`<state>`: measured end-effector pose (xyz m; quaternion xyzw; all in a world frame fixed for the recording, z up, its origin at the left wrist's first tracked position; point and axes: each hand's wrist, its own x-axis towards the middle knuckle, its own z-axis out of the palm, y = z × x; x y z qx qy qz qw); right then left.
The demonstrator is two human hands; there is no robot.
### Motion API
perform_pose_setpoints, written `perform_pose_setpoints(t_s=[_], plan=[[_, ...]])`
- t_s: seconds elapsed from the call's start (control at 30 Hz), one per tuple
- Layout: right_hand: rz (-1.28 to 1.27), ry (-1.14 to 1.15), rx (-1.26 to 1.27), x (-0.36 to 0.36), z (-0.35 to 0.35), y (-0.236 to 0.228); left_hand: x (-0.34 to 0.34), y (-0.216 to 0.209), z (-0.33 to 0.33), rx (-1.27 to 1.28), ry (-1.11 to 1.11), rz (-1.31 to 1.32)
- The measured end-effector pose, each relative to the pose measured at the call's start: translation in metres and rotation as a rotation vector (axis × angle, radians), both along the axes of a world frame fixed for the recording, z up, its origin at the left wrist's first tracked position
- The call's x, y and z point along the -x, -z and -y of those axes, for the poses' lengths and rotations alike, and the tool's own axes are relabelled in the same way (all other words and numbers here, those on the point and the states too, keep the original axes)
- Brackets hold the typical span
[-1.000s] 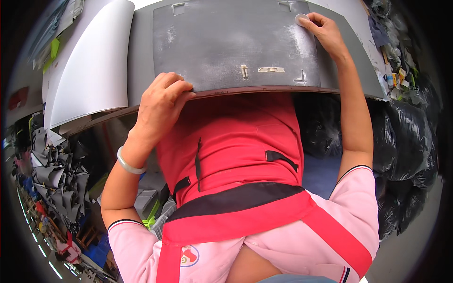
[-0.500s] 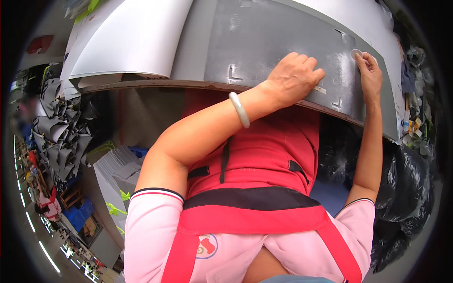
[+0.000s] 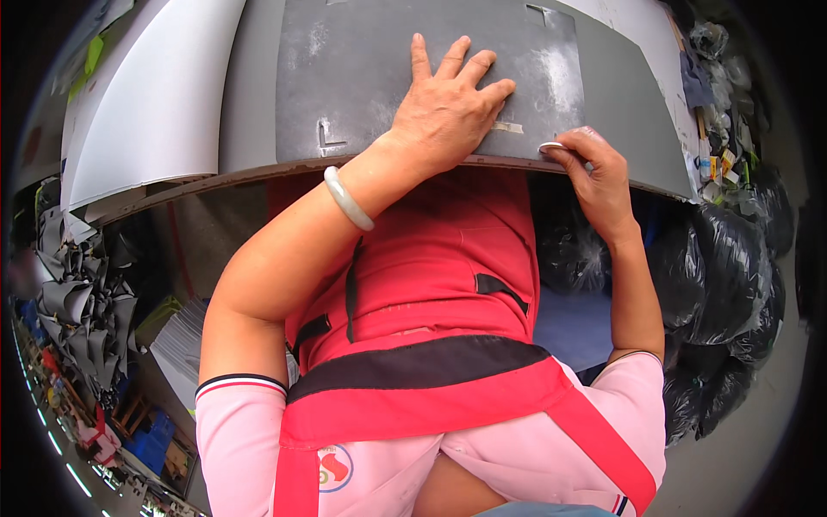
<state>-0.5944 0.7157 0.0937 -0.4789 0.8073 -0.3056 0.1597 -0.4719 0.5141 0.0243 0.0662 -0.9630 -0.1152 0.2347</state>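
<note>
A dark grey template board (image 3: 370, 73) with L-shaped corner cut-outs and white chalky smears lies on a larger grey sheet (image 3: 624, 95). On the near half of the board rests my left hand (image 3: 448, 112), palm down with fingers spread. Between the thumb and fingers of my right hand (image 3: 600, 177) is a thin white disc of tailor's chalk (image 3: 551, 147). The chalk is at the board's near right corner. A short piece of beige tape (image 3: 508, 127) sits on the board between my hands; my left palm hides part of the board.
A large white sheet (image 3: 164, 95) curls up on the left of the table. The table's near edge (image 3: 194, 185) runs close to my body. Black plastic bags (image 3: 719, 267) pile up at the right. Dark grey offcuts (image 3: 86, 293) hang at the left.
My left hand has gone from a loosely curled fist to spread flat on the board. My right hand has brought the chalk from the board's right edge down to its near corner. The view has shifted.
</note>
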Motion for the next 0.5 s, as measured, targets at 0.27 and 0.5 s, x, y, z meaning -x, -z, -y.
perform_pose_setpoints(t_s=[0.27, 0.5], plan=[[0.195, 0.256, -0.031, 0.0002, -0.0010, -0.0054, -0.0009, 0.0029, 0.0002, 0.001, -0.011, -0.015], [0.160, 0.295, -0.198, -0.0032, 0.0019, -0.0091, -0.0003, 0.0044, 0.0002, 0.005, -0.007, -0.021]])
